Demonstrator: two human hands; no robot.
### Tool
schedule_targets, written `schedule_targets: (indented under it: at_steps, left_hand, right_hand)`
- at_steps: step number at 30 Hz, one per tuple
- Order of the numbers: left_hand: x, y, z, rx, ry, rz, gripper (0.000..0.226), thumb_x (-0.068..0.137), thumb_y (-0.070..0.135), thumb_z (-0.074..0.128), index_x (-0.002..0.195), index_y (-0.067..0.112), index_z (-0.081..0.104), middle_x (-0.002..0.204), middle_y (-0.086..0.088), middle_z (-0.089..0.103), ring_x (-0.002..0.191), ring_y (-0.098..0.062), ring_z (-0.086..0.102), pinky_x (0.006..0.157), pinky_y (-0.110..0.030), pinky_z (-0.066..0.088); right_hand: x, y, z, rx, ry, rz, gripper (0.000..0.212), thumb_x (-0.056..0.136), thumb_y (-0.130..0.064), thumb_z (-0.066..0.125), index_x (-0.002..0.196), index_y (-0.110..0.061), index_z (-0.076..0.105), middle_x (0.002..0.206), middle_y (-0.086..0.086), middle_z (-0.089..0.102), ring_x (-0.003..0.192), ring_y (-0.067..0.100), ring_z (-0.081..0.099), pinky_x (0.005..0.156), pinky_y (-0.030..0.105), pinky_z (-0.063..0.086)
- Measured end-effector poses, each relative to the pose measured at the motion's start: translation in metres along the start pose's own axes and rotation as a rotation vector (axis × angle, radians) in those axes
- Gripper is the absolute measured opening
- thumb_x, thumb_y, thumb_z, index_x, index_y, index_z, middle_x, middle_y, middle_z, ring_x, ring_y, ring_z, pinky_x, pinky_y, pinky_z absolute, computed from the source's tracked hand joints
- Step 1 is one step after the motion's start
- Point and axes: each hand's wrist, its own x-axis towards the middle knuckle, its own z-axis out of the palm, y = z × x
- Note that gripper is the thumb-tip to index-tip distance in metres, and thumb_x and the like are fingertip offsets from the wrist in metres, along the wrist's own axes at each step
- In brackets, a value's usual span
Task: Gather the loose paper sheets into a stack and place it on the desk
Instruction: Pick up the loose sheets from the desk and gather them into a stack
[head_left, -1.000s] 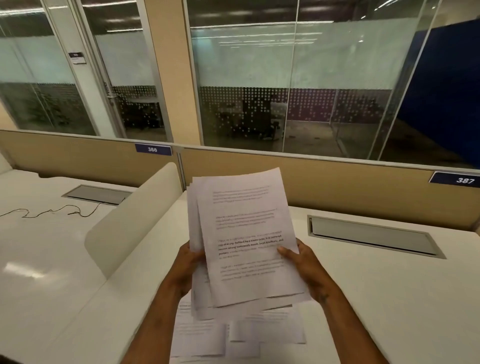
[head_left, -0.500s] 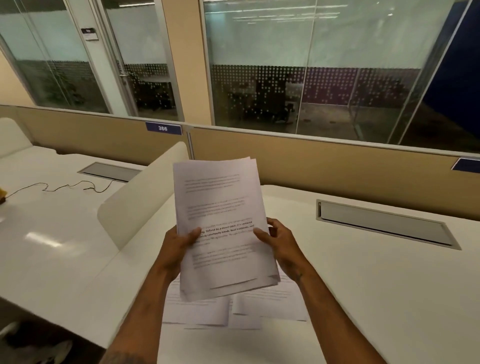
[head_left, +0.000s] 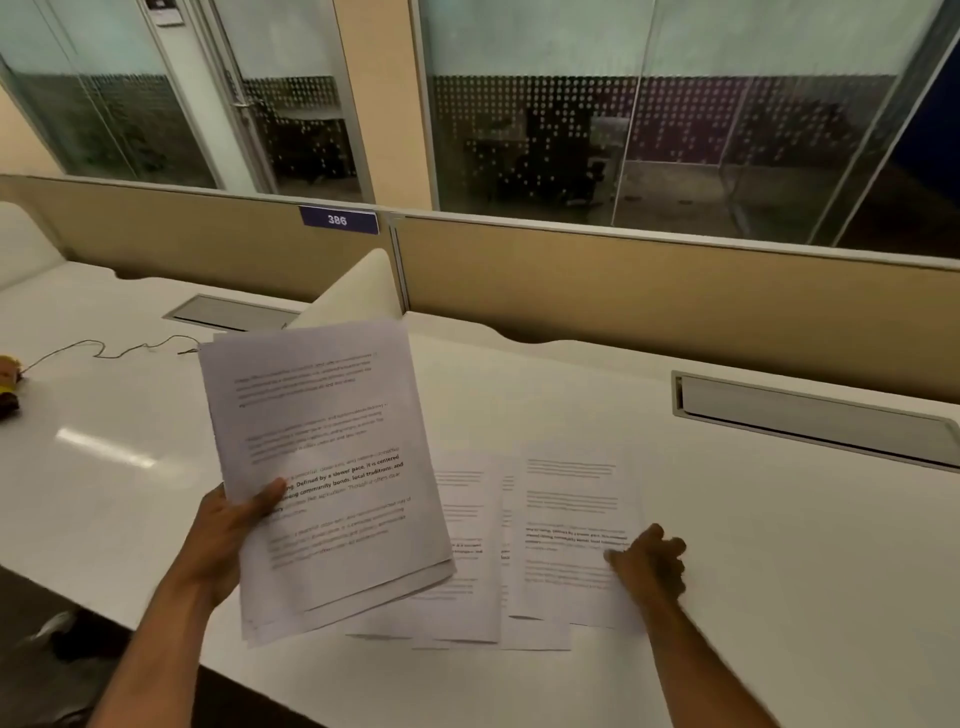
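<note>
Item one: a stack of printed sheets (head_left: 322, 467), left of centre in the frame, raised clear of the white desk (head_left: 779, 545) and tilted. Our left hand (head_left: 228, 535) pinched its lower left edge, thumb on the top page.

Item two: several loose sheets (head_left: 566, 530), overlapping, flat on the desk at lower centre, partly hidden under the stack. Our right hand (head_left: 649, 564) rested on the right edge of the rightmost sheet, fingers curled; we could not tell whether it gripped the paper.

Item three: a thin cable (head_left: 109, 351), at the left of the frame.
</note>
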Motion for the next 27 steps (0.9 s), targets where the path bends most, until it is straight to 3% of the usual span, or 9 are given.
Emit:
schedule_targets:
  at_steps: [4, 7, 12, 16, 18, 21, 24, 27]
  left_hand:
    - [0.013, 0.001, -0.028, 0.008, 0.005, -0.013, 0.041, 0.078, 0.026, 0.079, 0.117, 0.015, 0.072, 0.113, -0.018, 0.079, 0.094, -0.040, 0.078, 0.070, -0.050, 0.065]
    - [0.022, 0.001, -0.044, 0.026, -0.021, -0.027, 0.037, 0.080, 0.026, 0.080, 0.115, 0.017, 0.073, 0.112, -0.018, 0.079, 0.094, -0.042, 0.077, 0.070, -0.051, 0.065]
    - [0.031, 0.004, -0.064, 0.016, -0.037, -0.042, 0.037, 0.082, 0.018, 0.073, 0.118, 0.010, 0.070, 0.109, -0.019, 0.079, 0.090, -0.040, 0.078, 0.067, -0.048, 0.066]
    - [0.034, 0.007, -0.081, -0.006, -0.044, -0.041, 0.027, 0.089, 0.012, 0.068, 0.116, 0.011, 0.070, 0.105, -0.015, 0.081, 0.087, -0.034, 0.080, 0.067, -0.045, 0.067]
    - [0.035, 0.009, -0.086, -0.028, -0.045, -0.039, 0.024, 0.092, 0.007, 0.065, 0.115, 0.012, 0.070, 0.103, -0.012, 0.082, 0.085, -0.031, 0.080, 0.067, -0.043, 0.067]
    - [0.034, 0.011, -0.094, -0.043, -0.053, -0.047, 0.023, 0.095, 0.004, 0.061, 0.115, 0.012, 0.069, 0.101, -0.011, 0.082, 0.083, -0.031, 0.080, 0.065, -0.044, 0.067]
    - [0.032, 0.009, -0.104, -0.050, -0.039, -0.056, 0.023, 0.093, 0.005, 0.063, 0.114, 0.011, 0.070, 0.102, -0.013, 0.082, 0.085, -0.033, 0.080, 0.067, -0.045, 0.067]
    - [0.029, 0.006, -0.114, -0.050, -0.010, -0.063, 0.025, 0.089, 0.008, 0.066, 0.113, 0.010, 0.071, 0.103, -0.014, 0.082, 0.086, -0.033, 0.080, 0.068, -0.045, 0.067]
  right_hand:
    - [0.011, -0.009, 0.002, 0.037, -0.048, 0.173, 0.074, 0.075, -0.029, 0.082, 0.134, -0.008, 0.042, 0.136, 0.021, 0.051, 0.125, 0.041, 0.048, 0.107, 0.053, 0.038]
    - [0.020, -0.006, 0.001, 0.062, -0.053, 0.223, 0.066, 0.075, -0.028, 0.082, 0.129, -0.004, 0.054, 0.132, 0.021, 0.060, 0.122, 0.040, 0.055, 0.106, 0.050, 0.042]
    - [0.015, -0.014, -0.011, 0.536, -0.097, -0.040, 0.034, 0.083, -0.008, 0.078, 0.113, 0.004, 0.067, 0.112, 0.023, 0.070, 0.102, 0.040, 0.068, 0.092, 0.051, 0.055]
    - [-0.021, -0.042, -0.026, 0.810, -0.267, -0.181, 0.022, 0.082, -0.006, 0.078, 0.103, -0.009, 0.069, 0.101, 0.014, 0.072, 0.079, 0.023, 0.069, 0.063, 0.031, 0.057]
    - [-0.039, -0.056, -0.016, 0.798, -0.350, -0.216, 0.022, 0.081, -0.007, 0.078, 0.102, -0.010, 0.071, 0.097, 0.011, 0.074, 0.076, 0.019, 0.070, 0.058, 0.029, 0.057]
    - [-0.061, -0.076, 0.024, 0.682, -0.392, -0.216, 0.037, 0.079, -0.004, 0.080, 0.113, 0.004, 0.069, 0.101, 0.018, 0.075, 0.078, 0.025, 0.071, 0.070, 0.034, 0.060]
    - [-0.077, -0.093, 0.075, 0.424, -0.309, -0.217, 0.045, 0.080, -0.014, 0.081, 0.119, 0.004, 0.068, 0.117, 0.021, 0.072, 0.101, 0.031, 0.070, 0.090, 0.038, 0.056]
    - [-0.096, -0.106, 0.111, 0.130, -0.150, -0.177, 0.058, 0.084, -0.033, 0.075, 0.130, -0.001, 0.059, 0.132, 0.018, 0.059, 0.119, 0.033, 0.059, 0.095, 0.035, 0.054]
